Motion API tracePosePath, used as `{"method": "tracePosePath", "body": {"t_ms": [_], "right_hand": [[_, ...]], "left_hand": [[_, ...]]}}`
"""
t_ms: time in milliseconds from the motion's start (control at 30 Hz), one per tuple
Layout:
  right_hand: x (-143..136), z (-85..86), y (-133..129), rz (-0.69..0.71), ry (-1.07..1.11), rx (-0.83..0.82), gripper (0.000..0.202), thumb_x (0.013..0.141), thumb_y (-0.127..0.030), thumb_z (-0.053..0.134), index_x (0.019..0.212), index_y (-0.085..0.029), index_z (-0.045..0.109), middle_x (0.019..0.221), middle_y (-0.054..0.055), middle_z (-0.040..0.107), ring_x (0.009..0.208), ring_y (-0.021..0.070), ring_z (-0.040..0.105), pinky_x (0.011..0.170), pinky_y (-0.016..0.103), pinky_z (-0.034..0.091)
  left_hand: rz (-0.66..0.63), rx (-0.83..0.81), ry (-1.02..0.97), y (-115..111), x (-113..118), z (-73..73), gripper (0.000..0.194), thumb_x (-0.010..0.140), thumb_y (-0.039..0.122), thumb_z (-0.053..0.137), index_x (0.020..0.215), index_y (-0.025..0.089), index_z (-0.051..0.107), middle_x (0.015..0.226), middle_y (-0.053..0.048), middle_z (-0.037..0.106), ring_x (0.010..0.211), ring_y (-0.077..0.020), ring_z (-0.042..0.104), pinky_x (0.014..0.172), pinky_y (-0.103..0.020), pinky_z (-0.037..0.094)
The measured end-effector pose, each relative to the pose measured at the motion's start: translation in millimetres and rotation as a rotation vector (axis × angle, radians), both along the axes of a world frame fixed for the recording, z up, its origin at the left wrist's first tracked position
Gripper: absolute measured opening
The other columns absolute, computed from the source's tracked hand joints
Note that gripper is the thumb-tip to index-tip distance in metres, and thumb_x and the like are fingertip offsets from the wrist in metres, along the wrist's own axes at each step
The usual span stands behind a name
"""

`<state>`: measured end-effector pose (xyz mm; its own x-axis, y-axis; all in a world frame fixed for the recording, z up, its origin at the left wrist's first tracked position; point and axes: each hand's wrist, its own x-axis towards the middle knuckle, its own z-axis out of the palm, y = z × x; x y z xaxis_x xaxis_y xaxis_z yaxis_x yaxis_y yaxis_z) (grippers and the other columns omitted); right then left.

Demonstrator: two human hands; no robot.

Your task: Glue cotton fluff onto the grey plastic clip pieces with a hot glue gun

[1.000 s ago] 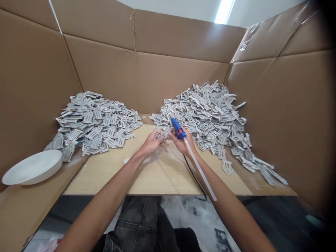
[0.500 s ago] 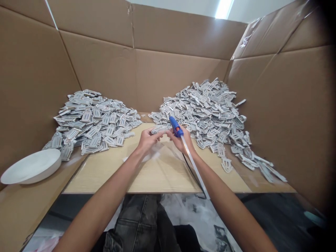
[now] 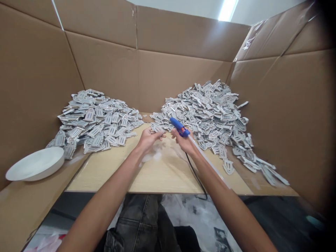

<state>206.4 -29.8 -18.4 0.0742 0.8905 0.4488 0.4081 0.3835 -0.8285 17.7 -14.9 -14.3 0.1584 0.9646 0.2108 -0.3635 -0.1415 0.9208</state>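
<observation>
My left hand (image 3: 147, 139) is closed on a small grey arched piece (image 3: 156, 128) over the middle of the board. Just to its right, my right hand (image 3: 183, 141) grips a blue glue gun (image 3: 179, 127), its nozzle pointing up and to the left. A long clear glue stick (image 3: 207, 159) runs from the gun's back end along my right forearm. A gap separates the two hands. Behind them lie two heaps of similar grey pieces, a left heap (image 3: 98, 120) and a larger right heap (image 3: 207, 108).
A white bowl (image 3: 36, 164) stands at the left. Cardboard walls (image 3: 183, 73) rise behind and at both sides of the pale board (image 3: 162, 178). A black cable (image 3: 194, 171) hangs over the board's front edge. Loose pieces trail off at the right.
My hands have moved apart, and my right hand with the glue gun has shifted right. The piece in my left hand is tilted up more. The glue stick has swung right.
</observation>
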Motion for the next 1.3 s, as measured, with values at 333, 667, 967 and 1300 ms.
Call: {"method": "tracePosePath", "body": {"t_ms": [333, 667, 967, 1300], "right_hand": [[0.8, 17.2, -15.6, 0.190, -0.145, -0.097, 0.083, 0.081, -0.099, 0.042, 0.075, -0.020, 0.068, 0.077, 0.009, 0.074, 0.059, 0.0158, 0.063, 0.059, 0.028, 0.048], [1.7, 11.9, -11.4, 0.175, -0.230, -0.118, 0.072, 0.088, -0.088, 0.046, 0.070, -0.022, 0.068, 0.063, 0.004, 0.069, 0.060, 0.0169, 0.065, 0.062, 0.028, 0.049], [3.4, 14.9, -15.0, 0.031, -0.389, -0.158, 0.069, 0.094, -0.075, 0.047, 0.048, -0.024, 0.054, 0.052, 0.002, 0.061, 0.060, 0.0172, 0.062, 0.067, 0.029, 0.045], [-2.2, 18.7, -19.3, 0.040, -0.324, -0.142, 0.056, 0.091, -0.066, 0.059, 0.052, -0.025, 0.055, 0.047, 0.000, 0.056, 0.052, 0.0176, 0.057, 0.060, 0.030, 0.044]], "left_hand": [[-0.024, 0.086, 0.208, 0.3, -9.2, 6.5, 0.018, 0.080, 0.025, 0.077, 0.074, 0.014, 0.064, 0.063, -0.008, 0.071, 0.047, -0.0111, 0.056, 0.051, -0.024, 0.041], [-0.058, 0.177, 0.234, 5.6, -7.8, -3.7, 0.034, 0.077, 0.044, 0.084, 0.078, 0.015, 0.066, 0.060, -0.007, 0.070, 0.044, -0.0119, 0.054, 0.048, -0.026, 0.039], [-0.018, 0.206, 0.245, 1.1, -8.8, -2.8, 0.026, 0.081, 0.036, 0.079, 0.079, 0.016, 0.064, 0.060, -0.006, 0.069, 0.044, -0.0120, 0.055, 0.047, -0.025, 0.040], [0.057, 0.227, 0.293, 1.2, -8.1, -5.4, 0.021, 0.081, 0.034, 0.076, 0.082, 0.017, 0.064, 0.060, -0.004, 0.067, 0.043, -0.0125, 0.056, 0.046, -0.024, 0.040]]}}
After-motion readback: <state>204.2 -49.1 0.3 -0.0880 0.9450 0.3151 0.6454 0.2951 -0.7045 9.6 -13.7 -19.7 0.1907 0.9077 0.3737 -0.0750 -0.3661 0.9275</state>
